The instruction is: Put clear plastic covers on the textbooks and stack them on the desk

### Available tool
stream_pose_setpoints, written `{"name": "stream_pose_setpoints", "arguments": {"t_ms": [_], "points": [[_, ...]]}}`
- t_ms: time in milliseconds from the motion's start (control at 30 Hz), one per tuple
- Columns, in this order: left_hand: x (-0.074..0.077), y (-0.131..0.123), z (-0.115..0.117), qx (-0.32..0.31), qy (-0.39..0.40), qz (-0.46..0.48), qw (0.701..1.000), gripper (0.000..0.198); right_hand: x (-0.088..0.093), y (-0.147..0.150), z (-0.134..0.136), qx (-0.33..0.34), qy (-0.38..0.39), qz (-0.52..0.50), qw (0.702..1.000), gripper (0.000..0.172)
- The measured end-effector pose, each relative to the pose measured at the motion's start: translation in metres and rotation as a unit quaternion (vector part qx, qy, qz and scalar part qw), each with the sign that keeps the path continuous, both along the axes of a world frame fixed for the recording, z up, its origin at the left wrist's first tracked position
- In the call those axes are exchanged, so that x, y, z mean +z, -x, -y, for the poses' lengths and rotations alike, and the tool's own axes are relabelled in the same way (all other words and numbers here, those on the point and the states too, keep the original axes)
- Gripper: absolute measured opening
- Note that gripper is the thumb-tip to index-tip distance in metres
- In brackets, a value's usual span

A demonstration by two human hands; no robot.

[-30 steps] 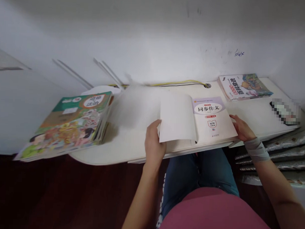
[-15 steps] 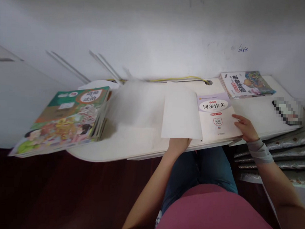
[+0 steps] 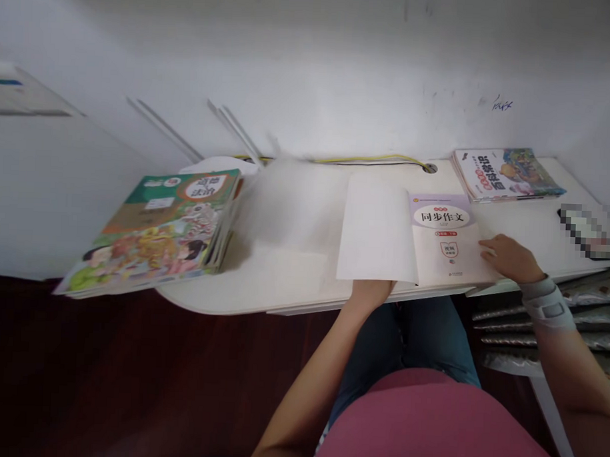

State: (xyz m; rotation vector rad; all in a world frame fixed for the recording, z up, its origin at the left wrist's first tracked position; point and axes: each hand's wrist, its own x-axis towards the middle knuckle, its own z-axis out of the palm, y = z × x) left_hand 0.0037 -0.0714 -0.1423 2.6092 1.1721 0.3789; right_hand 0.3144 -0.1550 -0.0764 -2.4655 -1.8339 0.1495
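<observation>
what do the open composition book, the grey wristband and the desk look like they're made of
The open composition book: paper, seemingly matt, since its blank left-hand sheet looks thin and curves. The grey wristband: probably fabric, dull and flexible, as it wraps closely around the wrist. The desk: perhaps laminated board, going by its smooth, even white top; the core is hidden.

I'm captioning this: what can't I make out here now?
Head view:
- fingertips of the left hand, hidden under the open book's white leaf
- face of the dark device, pixelated
- lower covers in the left stack, beneath the top book
- finest print on the title page, too small
</observation>
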Motion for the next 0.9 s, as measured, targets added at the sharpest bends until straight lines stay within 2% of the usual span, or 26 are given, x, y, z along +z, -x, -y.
{"name": "stream_pose_setpoints", "arguments": {"t_ms": [67, 100, 167, 267, 333, 400, 467, 533, 633, 733, 900], "points": [[0.0, -0.001, 0.0, -0.001, -0.003, 0.012, 1.0, 0.044, 0.011, 0.024, -0.007, 0.02, -0.058, 0.105, 0.993, 0.035], [0.0, -0.002, 0.0, -0.004, -0.009, 0.023, 1.0, 0.045, 0.016, 0.042, -0.014, 0.06, -0.083, 0.123, 0.987, 0.038], [0.001, -0.004, 0.0, -0.005, -0.028, 0.052, 0.998, 0.048, 0.029, 0.085, -0.035, 0.184, -0.116, 0.092, 0.972, 0.048], [0.002, -0.008, 0.0, 0.009, -0.059, 0.08, 0.995, 0.055, 0.047, 0.155, -0.08, 0.356, -0.153, 0.029, 0.921, 0.05], [0.002, -0.007, 0.001, 0.011, -0.069, 0.071, 0.995, 0.057, 0.058, 0.193, -0.11, 0.414, -0.147, 0.007, 0.898, 0.049], [0.003, -0.002, 0.0, -0.005, -0.072, 0.043, 0.997, 0.057, 0.064, 0.214, -0.133, 0.441, -0.103, 0.012, 0.891, 0.045], [0.005, 0.008, -0.003, -0.02, -0.07, 0.003, 0.997, 0.056, 0.065, 0.219, -0.143, 0.441, -0.048, 0.032, 0.896, 0.043], [0.011, 0.023, -0.01, -0.022, -0.061, -0.046, 0.997, 0.055, 0.058, 0.21, -0.141, 0.428, -0.024, 0.054, 0.902, 0.044], [0.02, 0.043, -0.022, -0.009, -0.056, -0.101, 0.993, 0.055, 0.036, 0.183, -0.126, 0.403, -0.05, 0.083, 0.91, 0.045], [0.024, 0.053, -0.029, 0.004, -0.061, -0.108, 0.992, 0.057, 0.012, 0.161, -0.113, 0.356, -0.071, 0.108, 0.926, 0.049], [0.02, 0.052, -0.025, 0.035, -0.045, -0.092, 0.994, 0.055, -0.013, 0.16, -0.112, 0.311, -0.096, 0.125, 0.937, 0.044]]}}
